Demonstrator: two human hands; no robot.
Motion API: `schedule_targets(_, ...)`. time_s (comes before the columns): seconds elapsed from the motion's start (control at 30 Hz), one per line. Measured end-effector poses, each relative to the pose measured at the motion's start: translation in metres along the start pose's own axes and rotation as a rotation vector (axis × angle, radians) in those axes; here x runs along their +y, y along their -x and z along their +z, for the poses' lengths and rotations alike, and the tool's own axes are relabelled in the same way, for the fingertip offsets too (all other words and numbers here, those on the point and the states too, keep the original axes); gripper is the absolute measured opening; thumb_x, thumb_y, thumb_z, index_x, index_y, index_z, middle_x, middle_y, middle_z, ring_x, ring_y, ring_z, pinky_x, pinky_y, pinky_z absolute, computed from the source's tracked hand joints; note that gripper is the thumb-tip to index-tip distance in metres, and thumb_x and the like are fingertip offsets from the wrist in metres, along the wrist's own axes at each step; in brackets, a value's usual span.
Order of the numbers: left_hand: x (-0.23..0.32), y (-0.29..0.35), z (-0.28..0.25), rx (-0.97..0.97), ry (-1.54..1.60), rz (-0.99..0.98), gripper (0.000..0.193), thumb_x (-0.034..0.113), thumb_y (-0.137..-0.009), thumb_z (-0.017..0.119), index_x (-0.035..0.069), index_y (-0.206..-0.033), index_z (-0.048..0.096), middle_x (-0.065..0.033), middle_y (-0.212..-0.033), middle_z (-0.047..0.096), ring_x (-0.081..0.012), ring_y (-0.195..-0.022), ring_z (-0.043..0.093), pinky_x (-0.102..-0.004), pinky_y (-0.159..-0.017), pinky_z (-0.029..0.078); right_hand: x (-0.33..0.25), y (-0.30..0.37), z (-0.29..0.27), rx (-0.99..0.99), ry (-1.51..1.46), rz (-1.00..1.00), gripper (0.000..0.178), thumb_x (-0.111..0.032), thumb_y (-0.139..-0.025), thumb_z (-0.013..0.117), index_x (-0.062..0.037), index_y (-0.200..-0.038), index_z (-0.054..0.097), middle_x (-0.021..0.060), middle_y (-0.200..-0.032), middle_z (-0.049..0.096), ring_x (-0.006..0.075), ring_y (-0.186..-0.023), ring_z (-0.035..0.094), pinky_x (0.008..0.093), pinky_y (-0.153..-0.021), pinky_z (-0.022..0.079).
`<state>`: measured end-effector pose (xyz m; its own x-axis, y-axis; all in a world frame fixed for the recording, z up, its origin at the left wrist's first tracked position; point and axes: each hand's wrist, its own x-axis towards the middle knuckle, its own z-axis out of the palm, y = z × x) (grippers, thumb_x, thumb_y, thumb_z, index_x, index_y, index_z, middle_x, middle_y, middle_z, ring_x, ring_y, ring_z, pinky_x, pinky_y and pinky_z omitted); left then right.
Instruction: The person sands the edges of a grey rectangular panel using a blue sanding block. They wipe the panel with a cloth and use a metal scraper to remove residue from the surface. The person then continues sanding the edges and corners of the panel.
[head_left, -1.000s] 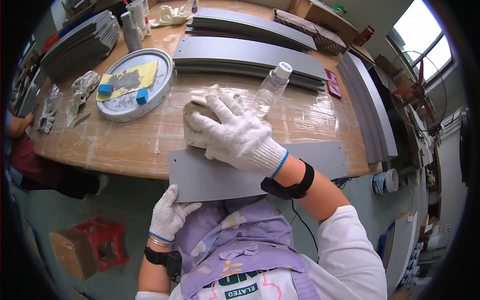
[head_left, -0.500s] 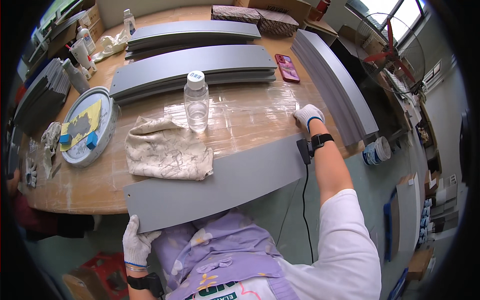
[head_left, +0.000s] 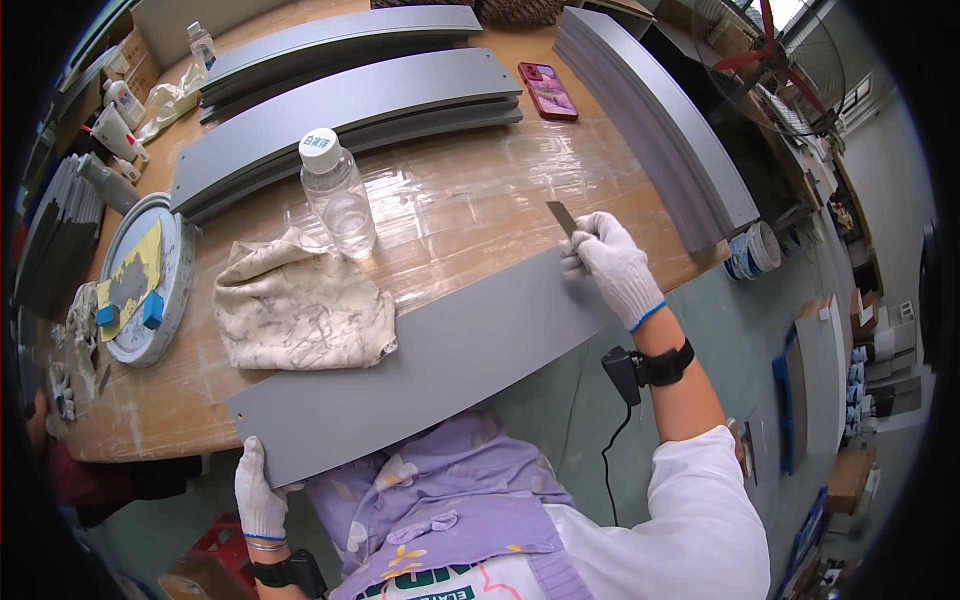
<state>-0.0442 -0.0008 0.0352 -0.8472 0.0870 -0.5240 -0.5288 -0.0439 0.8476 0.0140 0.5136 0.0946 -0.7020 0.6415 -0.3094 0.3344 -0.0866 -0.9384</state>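
Jutting forward from right hand: blade.

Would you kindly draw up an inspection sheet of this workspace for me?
Surface: brown table, shiny and wrinkled.
Work things: grey board jutting past the near edge; stained cloth partly over it; thin strip.
Clutter: clear bottle upright behind the cloth; phone; board stacks; round lid.
Grips: left grip holds the board's left corner; right grip holds the strip near its right end.
Cables: black cable hangs below the right wrist.
Surroundings: fan; bucket; green floor.
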Motion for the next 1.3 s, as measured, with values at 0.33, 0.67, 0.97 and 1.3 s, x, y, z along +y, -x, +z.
schedule_targets(0.33, -0.003, -0.002, -0.003, -0.023, -0.012, -0.038, 0.046, 0.046, -0.1, 0.054, 0.004, -0.118, 0.057, -0.0084, -0.094, 0.068, -0.0178, -0.068, 0.069, -0.0291, -0.046, 0.055, 0.064, 0.058, 0.027, 0.404, 0.957, -0.47, 0.038, -0.029, -0.096, 0.059, -0.0185, -0.132, 0.061, 0.0129, -0.1, 0.064, 0.0341, -0.086, 0.067, 0.0443, -0.077, 0.055)
schedule_targets(0.67, -0.007, -0.003, -0.007, -0.009, -0.061, -0.016, 0.05, 0.05, -0.1, 0.053, 0.003, -0.118, 0.057, -0.0094, -0.093, 0.067, -0.0182, -0.067, 0.069, -0.0288, -0.046, 0.055, 0.07, 0.049, 0.036, 0.423, 1.12, -0.535, 0.037, -0.029, -0.094, 0.061, -0.0193, -0.13, 0.063, 0.0106, -0.088, 0.06, 0.0313, -0.071, 0.064, 0.0434, -0.064, 0.054)
schedule_targets(0.97, -0.008, -0.004, -0.009, -0.005, -0.076, -0.027, 0.051, 0.051, -0.1, 0.053, 0.004, -0.119, 0.057, -0.0086, -0.094, 0.068, -0.0176, -0.069, 0.069, -0.0286, -0.046, 0.055, 0.071, 0.047, 0.035, 0.44, 1.102, -0.602, 0.038, -0.026, -0.092, 0.064, -0.0175, -0.129, 0.064, 0.0104, -0.084, 0.059, 0.0306, -0.068, 0.063, 0.0429, -0.061, 0.052)
schedule_targets(1.3, -0.004, -0.002, 0.004, 0.053, -0.071, -0.016, 0.043, 0.048, -0.1, 0.055, 0.007, -0.113, 0.06, -0.0047, -0.083, 0.067, -0.014, -0.059, 0.064, -0.0255, -0.043, 0.048, 0.071, 0.047, 0.031, 0.378, 1.078, -0.601, 0.037, -0.026, -0.092, 0.065, -0.0171, -0.128, 0.065, 0.0094, -0.083, 0.059, 0.0301, -0.069, 0.063, 0.0424, -0.063, 0.053)
